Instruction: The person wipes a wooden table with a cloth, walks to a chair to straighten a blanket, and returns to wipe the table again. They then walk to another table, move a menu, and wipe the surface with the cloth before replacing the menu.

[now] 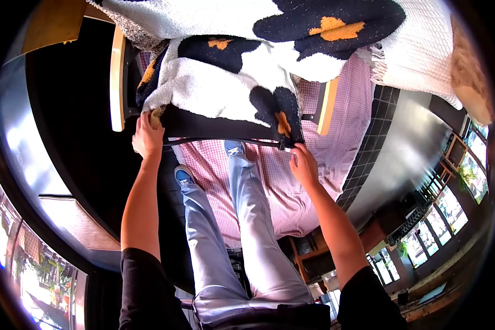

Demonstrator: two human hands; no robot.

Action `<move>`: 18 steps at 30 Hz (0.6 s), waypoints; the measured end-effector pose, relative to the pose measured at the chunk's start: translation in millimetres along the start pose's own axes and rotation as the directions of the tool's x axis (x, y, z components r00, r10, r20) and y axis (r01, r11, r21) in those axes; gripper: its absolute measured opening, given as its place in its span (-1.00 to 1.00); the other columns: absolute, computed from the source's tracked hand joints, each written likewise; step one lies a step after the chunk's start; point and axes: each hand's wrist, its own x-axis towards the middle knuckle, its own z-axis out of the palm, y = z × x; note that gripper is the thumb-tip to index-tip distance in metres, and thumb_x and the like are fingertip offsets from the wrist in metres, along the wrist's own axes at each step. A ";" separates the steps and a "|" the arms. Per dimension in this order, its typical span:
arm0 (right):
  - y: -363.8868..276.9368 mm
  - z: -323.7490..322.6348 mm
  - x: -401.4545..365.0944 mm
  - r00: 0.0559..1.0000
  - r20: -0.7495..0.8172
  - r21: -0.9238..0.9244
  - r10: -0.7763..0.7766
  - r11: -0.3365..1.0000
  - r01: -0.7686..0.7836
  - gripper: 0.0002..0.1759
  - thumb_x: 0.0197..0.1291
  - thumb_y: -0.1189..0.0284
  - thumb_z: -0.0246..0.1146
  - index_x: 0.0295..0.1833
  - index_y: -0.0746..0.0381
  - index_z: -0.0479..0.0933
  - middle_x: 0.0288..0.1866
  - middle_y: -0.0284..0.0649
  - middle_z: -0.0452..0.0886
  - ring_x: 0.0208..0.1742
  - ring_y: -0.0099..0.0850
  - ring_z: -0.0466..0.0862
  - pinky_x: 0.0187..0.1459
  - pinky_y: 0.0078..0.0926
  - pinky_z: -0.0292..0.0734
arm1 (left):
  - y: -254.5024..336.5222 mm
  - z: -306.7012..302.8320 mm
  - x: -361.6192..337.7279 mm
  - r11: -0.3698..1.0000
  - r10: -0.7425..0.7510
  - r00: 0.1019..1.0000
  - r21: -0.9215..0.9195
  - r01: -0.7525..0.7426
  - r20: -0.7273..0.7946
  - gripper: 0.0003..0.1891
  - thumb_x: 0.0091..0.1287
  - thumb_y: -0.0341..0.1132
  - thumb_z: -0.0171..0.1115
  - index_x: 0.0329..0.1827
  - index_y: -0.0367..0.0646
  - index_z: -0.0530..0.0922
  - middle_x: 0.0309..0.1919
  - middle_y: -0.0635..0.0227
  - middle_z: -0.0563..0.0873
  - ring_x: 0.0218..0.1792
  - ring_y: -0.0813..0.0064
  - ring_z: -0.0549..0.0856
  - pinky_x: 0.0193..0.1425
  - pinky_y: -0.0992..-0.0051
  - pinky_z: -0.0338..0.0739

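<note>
A white blanket [214, 93] with black and orange patches drapes over a chair with a dark seat [203, 124]. At the seat's front left corner, my left hand [148, 135] is closed on the blanket's bunched edge. On the opposite side my right hand [304, 164] has its fingers bent in a pinch at the blanket's lower right corner, close to the seat's front bar [247, 142]. Part of the dark seat shows below the blanket between my hands.
Wooden armrests flank the seat, a left armrest [117, 80] and a right armrest [328, 107]. A pink checked cloth [341, 148] covers the floor under the chair and my feet. A cream knitted throw [418, 60] lies at upper right. Dark tiles [371, 132] border the cloth.
</note>
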 end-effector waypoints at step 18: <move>74.3 30.5 -65.5 0.991 0.121 -0.026 0.060 0.998 -0.057 -0.86 0.03 0.51 0.34 -0.31 0.22 0.49 -0.05 -0.10 0.63 -0.07 -0.01 0.65 -0.07 -0.11 0.60 | -118.0 -21.6 -48.4 0.901 0.298 0.917 0.240 -0.361 0.264 -0.69 0.18 -0.44 0.33 0.00 -0.05 0.58 0.10 0.30 0.57 -0.03 0.16 0.70 0.02 0.22 0.61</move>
